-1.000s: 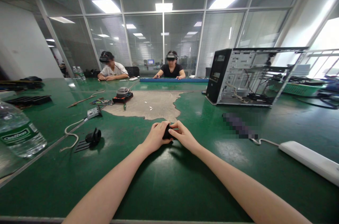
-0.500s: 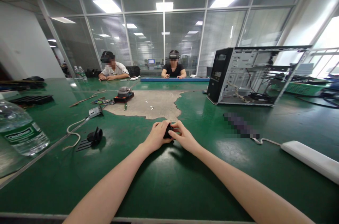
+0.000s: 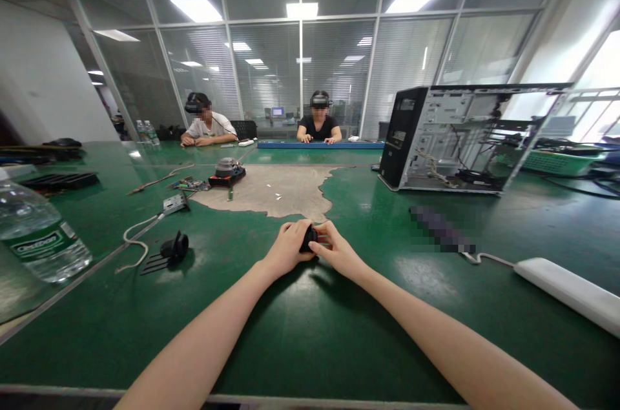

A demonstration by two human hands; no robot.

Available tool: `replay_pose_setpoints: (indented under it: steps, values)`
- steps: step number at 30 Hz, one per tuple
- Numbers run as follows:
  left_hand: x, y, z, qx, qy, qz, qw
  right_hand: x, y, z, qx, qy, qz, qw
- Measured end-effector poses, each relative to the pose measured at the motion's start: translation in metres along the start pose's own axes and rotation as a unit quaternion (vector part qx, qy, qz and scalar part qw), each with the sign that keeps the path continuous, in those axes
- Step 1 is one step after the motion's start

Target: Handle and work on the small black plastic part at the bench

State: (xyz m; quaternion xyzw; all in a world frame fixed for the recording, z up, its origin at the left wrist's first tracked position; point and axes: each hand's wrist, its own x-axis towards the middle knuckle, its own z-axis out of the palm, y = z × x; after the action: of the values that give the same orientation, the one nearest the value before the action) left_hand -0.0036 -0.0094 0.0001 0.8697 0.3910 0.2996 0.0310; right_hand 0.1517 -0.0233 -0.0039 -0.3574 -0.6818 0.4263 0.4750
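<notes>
A small black round part [image 3: 309, 239], its exact kind unclear, sits between my two hands just above the green table [image 3: 310, 345]. My left hand [image 3: 289, 246] is closed round its left side, and the fingers cover much of it. From the right, the thumb and fingers of my right hand [image 3: 334, 247] grip the same part. To the left lies another black plastic piece [image 3: 175, 247] with a round end and several thin prongs. Behind it is a small metal box [image 3: 175, 204] with a pale cable.
An opened computer case [image 3: 448, 139] stands at the right, near a white power strip [image 3: 564, 287]. A water bottle [image 3: 41, 235] is at the left. A speaker-like part [image 3: 227, 172] rests by the bare tan patch [image 3: 285, 194]. Two people sit across the table.
My fingers have shifted slightly around the black part, and a little more of it shows. Both hands stay in the same place.
</notes>
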Motion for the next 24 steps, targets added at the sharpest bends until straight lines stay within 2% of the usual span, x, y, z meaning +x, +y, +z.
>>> replay_pose_setpoints:
  steps: [7,10,14,17,24]
  values:
    - [0.0009,0.0002,0.0004,-0.001,0.004,0.004,1.0,0.0074,0.0057,-0.0007,0.004,0.041,0.037,0.998]
    - [0.0007,0.0007,-0.0004,-0.002,0.002,0.0,1.0,0.0075,0.0057,-0.0016,0.003,0.02,0.052,0.998]
    - [0.0006,0.0013,-0.0008,-0.003,0.008,0.004,1.0,0.0028,0.0032,-0.002,0.003,0.001,0.029,1.0]
    - [0.0009,0.0012,0.0,-0.006,0.008,0.003,1.0,0.0018,0.0023,-0.0009,0.007,0.004,0.012,1.0]
    - [0.0008,0.0008,0.0003,-0.004,0.011,0.003,1.0,0.0082,0.0022,-0.0016,0.001,0.036,0.051,0.998]
